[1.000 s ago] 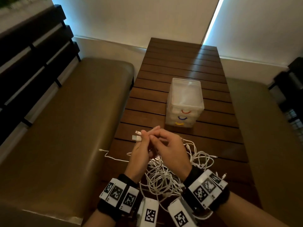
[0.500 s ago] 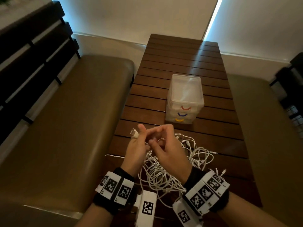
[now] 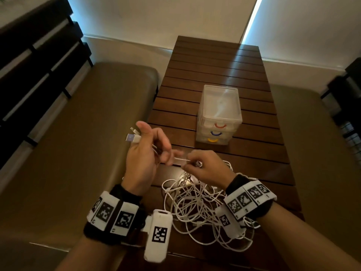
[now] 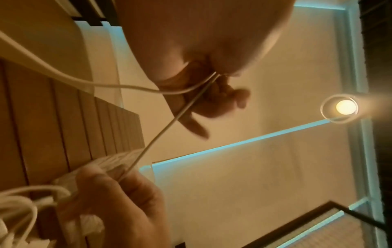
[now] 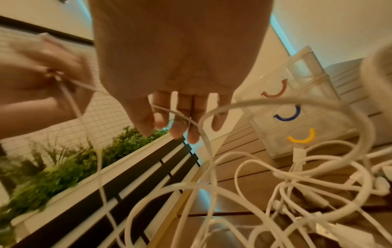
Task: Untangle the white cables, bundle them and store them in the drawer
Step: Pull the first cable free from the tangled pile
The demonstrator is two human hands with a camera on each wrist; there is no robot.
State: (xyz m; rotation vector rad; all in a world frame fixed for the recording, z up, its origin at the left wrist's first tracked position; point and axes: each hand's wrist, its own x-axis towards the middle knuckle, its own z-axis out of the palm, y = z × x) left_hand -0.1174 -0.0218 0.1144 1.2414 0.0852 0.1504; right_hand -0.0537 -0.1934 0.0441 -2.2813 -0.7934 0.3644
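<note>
A tangle of white cables (image 3: 197,204) lies on the near end of the slatted wooden table (image 3: 218,61), also filling the lower right wrist view (image 5: 297,184). My left hand (image 3: 142,153) is raised over the table's left edge and grips two cable ends, a USB plug (image 3: 131,138) sticking out to the left. My right hand (image 3: 203,169) pinches the same white strand (image 4: 161,134) a short way along, so it runs taut between the hands. Beyond them stands a small clear drawer unit (image 3: 219,114) with red, blue and yellow handles, all drawers closed.
Olive cushioned benches flank the table, one on the left (image 3: 78,145) and one on the right (image 3: 312,153). A dark slatted backrest (image 3: 35,61) runs along the left. Green plants (image 5: 53,167) sit behind it. A pale wall (image 3: 156,20) closes off the table's far end.
The hands, close together a second ago, have drawn apart: the left went up and left with the plug ends, the right down and right, stretching a strand between them.
</note>
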